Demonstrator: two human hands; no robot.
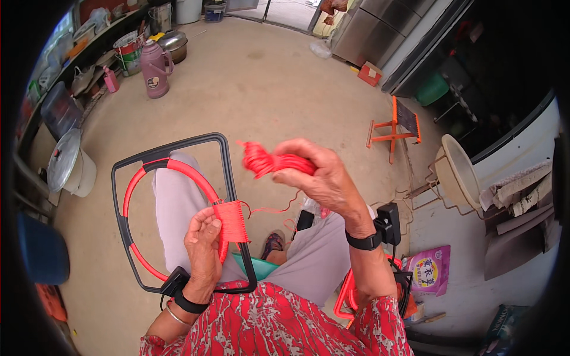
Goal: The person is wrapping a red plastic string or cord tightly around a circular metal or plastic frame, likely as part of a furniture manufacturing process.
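My left hand (203,246) grips a black frame (172,148) with a red hoop (178,169) inside it, resting on my lap. Its fingers pinch the hoop at a patch of woven red cord (233,219). My right hand (320,178) is raised above my right knee and holds a bundle of red cord (267,161). A thin strand of that cord (273,209) hangs down from the bundle toward the woven patch. Both wrists carry black bands.
A maroon thermos jug (155,68) and pots stand at the far left by a cluttered shelf. An orange stool (395,127), a pale basin (457,172) on a wire stand and a purple bag (428,270) are at the right. A white bucket with metal lid (68,163) sits left.
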